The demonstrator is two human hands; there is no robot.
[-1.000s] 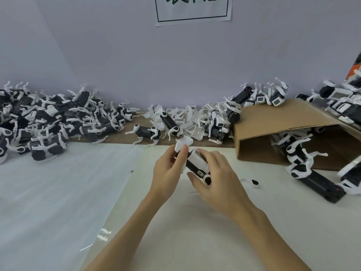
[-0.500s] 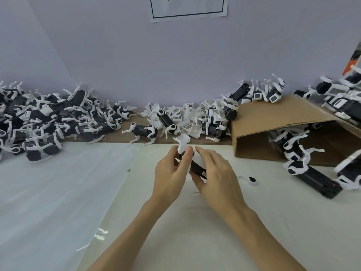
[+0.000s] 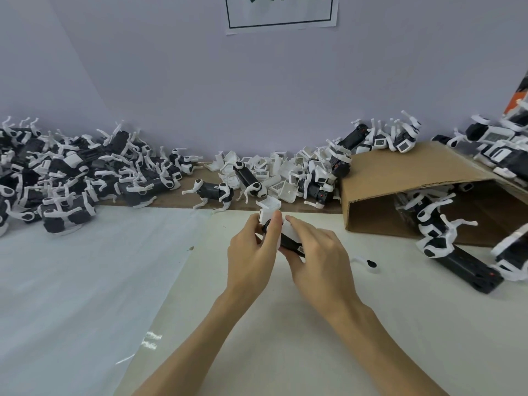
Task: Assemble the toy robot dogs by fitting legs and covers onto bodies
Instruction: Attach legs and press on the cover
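Above the smooth pale surface (image 3: 285, 338), the left hand (image 3: 251, 258) and right hand (image 3: 317, 258) curl fingers around a boxy black toy dog body (image 3: 288, 242) with a white plastic cover (image 3: 268, 210).

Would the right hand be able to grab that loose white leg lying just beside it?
Probably yes: the loose leg lies on bare table with nothing between, but the right hand grips the toy body.

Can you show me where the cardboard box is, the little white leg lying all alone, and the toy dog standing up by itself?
cardboard box (image 3: 405, 170): head view, on its brown top panel.
loose white leg (image 3: 368, 264): head view, on its round end.
standing toy dog (image 3: 211, 192): head view, on its black body.
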